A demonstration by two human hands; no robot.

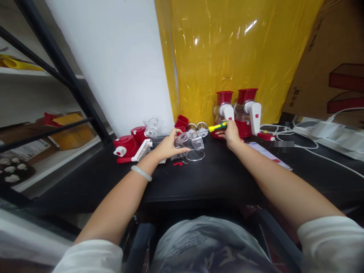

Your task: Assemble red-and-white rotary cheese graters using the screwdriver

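My left hand (170, 146) is closed round one side of a clear plastic grater housing (195, 142), which lies tilted on the black table. In my right hand (231, 134) is a screwdriver (218, 126) with a yellow and green handle. Its shaft points left, toward the housing's right end; whether the tip touches a screw is too small to tell. Small red pieces (178, 163) lie in front of the housing. Just behind it are metal grater drums (201, 128) and a red hopper (181, 122).
Two assembled red and white rotary graters (247, 110) stand at the back right. Red grater bases (125, 148) and a white crank handle (143, 150) sit at left. A phone (269, 154), white cables (301, 142) and a power strip (335, 134) lie right. Yellow sheeting (233, 49) hangs behind.
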